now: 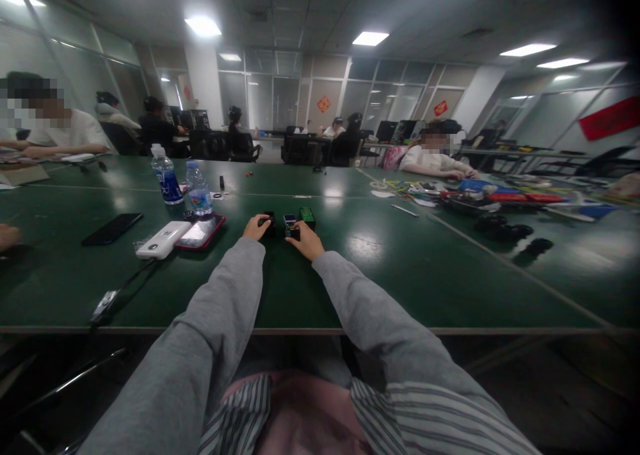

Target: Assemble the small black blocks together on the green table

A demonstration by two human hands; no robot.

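Observation:
My left hand (257, 228) is closed around the near left side of a small black box (271, 223) on the green table. Just to the right, my right hand (307, 243) pinches a small dark block (291, 232) between thumb and fingers. Right behind that block sits another small piece with a bluish-white top (289, 220). A small box with a bright green patterned top (307, 214) stands beyond my right fingers. All these pieces are tiny in the view, so I cannot tell their exact kind.
Left of my arms lie a black phone (113, 229), a white power bank (164, 240) with a cable, and a red-edged phone (201, 232). Two water bottles (167, 176) stand behind them. Cables and tools (480, 195) crowd the right side. People sit across the table (365, 288).

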